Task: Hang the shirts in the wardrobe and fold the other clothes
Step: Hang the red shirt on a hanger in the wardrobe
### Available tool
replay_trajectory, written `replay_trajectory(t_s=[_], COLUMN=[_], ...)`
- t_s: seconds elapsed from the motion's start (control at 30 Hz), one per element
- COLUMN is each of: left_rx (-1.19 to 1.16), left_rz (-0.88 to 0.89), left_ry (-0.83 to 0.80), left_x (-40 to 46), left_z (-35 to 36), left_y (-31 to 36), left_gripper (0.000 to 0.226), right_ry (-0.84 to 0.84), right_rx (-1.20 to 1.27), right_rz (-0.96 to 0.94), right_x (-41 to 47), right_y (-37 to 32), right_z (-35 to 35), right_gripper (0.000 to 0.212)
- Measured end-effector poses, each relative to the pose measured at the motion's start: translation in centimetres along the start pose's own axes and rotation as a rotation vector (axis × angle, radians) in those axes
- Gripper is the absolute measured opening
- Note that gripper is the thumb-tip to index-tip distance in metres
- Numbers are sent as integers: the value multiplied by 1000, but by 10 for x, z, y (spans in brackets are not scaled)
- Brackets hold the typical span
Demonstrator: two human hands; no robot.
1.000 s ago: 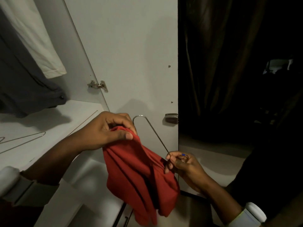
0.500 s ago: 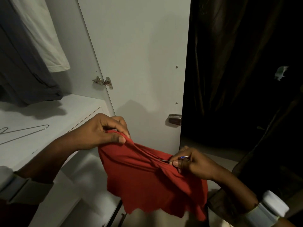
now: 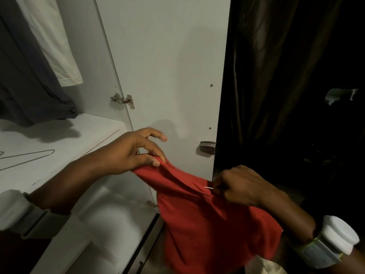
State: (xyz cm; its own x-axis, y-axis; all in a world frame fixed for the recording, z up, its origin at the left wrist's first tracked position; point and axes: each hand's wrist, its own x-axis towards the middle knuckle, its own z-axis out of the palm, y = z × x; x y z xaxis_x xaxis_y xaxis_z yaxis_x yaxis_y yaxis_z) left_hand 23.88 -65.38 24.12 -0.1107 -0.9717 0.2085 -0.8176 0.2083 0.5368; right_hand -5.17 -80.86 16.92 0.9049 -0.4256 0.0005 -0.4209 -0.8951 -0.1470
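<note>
Red shirt point(image 3: 207, 218) held in the air in front of the open wardrobe, stretched between both hands, bulk of the cloth hanging down below the right hand toward the floor. Left hand point(image 3: 136, 153) pinches the upper left edge of the shirt between thumb and a finger; its other fingers lifted and loosely spread above the cloth. Right hand point(image 3: 239, 184) clenched around a gathered fold of the shirt together with a thin wire hanger point(image 3: 209, 188); only a short bright tip of the wire shows beside the fingers, the rest hidden in cloth or hand. A ridge of fabric runs taut from one hand to the other. Both wrists carry bands with white pucks. Behind the hands, the white door point(image 3: 167, 66) stands open, with a hinge point(image 3: 122, 99) at its inner edge and a metal catch point(image 3: 207, 147) near its outer edge, just above the right hand. To the left, the white shelf point(image 3: 65, 147) bears a second hanger point(image 3: 29, 158), lying flat, well apart from the shirt. Above the shelf hang a dark garment point(image 3: 31, 91) and a white garment point(image 3: 53, 42), side by side, the dark hem nearly touching the shelf. Right of the door, dark curtain point(image 3: 276, 76). A pale bit of cloth point(image 3: 272, 266) shows at the bottom edge under the shirt; cannot tell what it is.
</note>
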Motion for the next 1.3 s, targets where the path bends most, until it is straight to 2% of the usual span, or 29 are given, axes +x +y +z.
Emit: replay_trajectory(t_s=[0.1,0.17,0.2,0.23,0.3,0.37,0.43,0.47,0.53,0.6,0.7,0.73,0.8,0.93,1.03,1.07,1.2,1.3], left_rx=[245,288,289,242,-28,-300,-387,-356,-138,-32,-293,-352,-354,-172,-61,-41,1,-56], left_rz=[-165,-246,-236,-221,-142,-48,-8,1,-6,-19,-13,-11,-7,-51,-96,-103,-107,-148], left_ry=[-114,-219,-216,-182,35,223,198,143,19,8,233,299,327,177,138,135,126,37], left_x=[-7,-8,-7,-6,0,10,18,21,22,20,24,26,27,17,12,10,1,-2], left_z=[9,16,17,17,17,25,43,52,67,65,51,46,39,38,36,33,28,29], left_y=[-17,-25,-29,-29,-21,-1,22,25,24,18,21,20,21,12,7,7,3,3], left_gripper=[40,29,22,20,16,9,3,8,15,18,23,24,24,23,27,28,30,36], right_ry=[29,23,2,-23,-100,-153,-110,-63,69,114,81,51,12,140,3,3,66,34], right_rx=[-23,-37,-60,-81,-123,-190,-255,-269,-183,109,405,367,264,506,524,574,1182,1181], right_rz=[30,54,58,56,34,10,-47,-75,-93,-47,-42,-39,-11,-48,57,73,139,153], right_x=[-8,-10,-11,-12,-10,-3,5,10,10,7,5,5,3,4,4,3,6,10], right_y=[2,1,1,0,-5,-17,-27,-28,-26,-24,-20,-16,-15,-14,-13,-14,-19,-19], right_z=[-7,-13,-14,-14,-13,-9,-8,-9,-12,-11,-2,4,5,7,21,23,26,27], right_gripper=[15,10,10,13,22,21,21,20,20,13,5,5,9,14,22,22,11,4])
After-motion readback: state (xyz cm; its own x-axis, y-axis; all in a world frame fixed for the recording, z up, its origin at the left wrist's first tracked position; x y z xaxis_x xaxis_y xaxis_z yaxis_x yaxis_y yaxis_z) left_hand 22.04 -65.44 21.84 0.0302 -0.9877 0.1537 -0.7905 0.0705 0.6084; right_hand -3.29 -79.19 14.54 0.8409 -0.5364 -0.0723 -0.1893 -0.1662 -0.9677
